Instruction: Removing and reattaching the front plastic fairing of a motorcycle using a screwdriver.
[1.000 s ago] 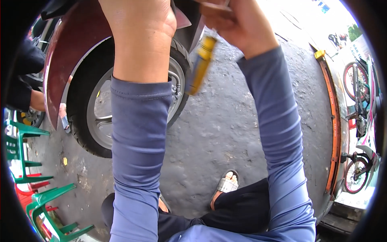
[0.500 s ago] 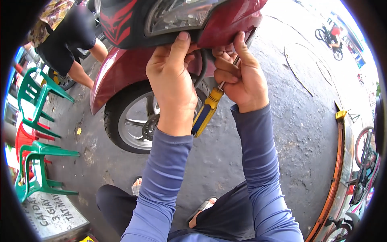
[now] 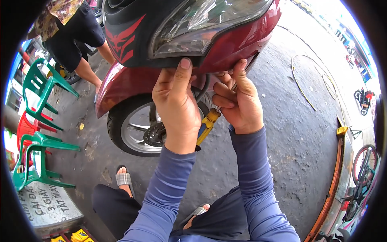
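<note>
The red and black front fairing of a motorbike [image 3: 236, 44] fills the upper middle, around its clear headlight [image 3: 181, 38]. My left hand [image 3: 177, 111] pinches the fairing's lower edge below the headlight, thumb in front and fingers curled behind, where the tips are hidden. Closed around a screwdriver [image 3: 209, 121] by its shaft, my right hand [image 3: 244, 105] also has its thumb against the red edge. The yellow and blue handle slants down toward my left wrist; the screwdriver's tip is hidden. Below are the red mudguard [image 3: 123, 86] and front wheel [image 3: 133, 129].
Green plastic chairs [image 3: 38, 139] and a red one [image 3: 25, 129] line the left side. Another person [image 3: 76, 36] stands at the far left. A thin hose [image 3: 298, 80] lies on the ground at right, and a bicycle [image 3: 363, 165] stands beyond an orange rail [image 3: 328, 201].
The motorbike and both hands now sit lower in the picture, and more of the headlight shows. My right hand keeps the screwdriver; its thumb stays at the panel edge. The other person stands more upright.
</note>
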Demonstrator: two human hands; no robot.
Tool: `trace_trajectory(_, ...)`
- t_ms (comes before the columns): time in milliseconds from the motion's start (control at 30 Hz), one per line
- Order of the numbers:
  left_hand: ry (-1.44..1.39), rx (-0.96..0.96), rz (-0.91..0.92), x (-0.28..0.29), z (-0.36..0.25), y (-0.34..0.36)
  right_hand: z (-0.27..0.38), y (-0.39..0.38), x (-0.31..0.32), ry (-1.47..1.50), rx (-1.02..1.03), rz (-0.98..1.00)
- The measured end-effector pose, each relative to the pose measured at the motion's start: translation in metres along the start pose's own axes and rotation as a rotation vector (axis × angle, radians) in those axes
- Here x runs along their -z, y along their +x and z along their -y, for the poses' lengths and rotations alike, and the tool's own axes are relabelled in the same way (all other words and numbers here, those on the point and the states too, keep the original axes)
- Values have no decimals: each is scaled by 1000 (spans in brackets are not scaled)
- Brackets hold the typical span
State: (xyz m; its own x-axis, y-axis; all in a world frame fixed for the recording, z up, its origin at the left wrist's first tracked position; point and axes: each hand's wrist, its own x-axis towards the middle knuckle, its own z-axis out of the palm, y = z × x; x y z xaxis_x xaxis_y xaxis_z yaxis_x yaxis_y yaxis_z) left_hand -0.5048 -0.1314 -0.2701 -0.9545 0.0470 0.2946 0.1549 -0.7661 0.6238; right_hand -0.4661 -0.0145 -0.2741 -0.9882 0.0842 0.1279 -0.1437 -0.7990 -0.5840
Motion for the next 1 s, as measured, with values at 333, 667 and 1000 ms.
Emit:
trace_trajectory(333,244,-10,360,44,9,10,-37,-15,-9,-179,315,-320)
trace_trajectory(667,474,222,897,205,-78,36,-139,17,-66,-585,749,-527)
trace_trajectory(1000,69,196,695,224,-59,33,-138,33,-95,-1128,807,-880)
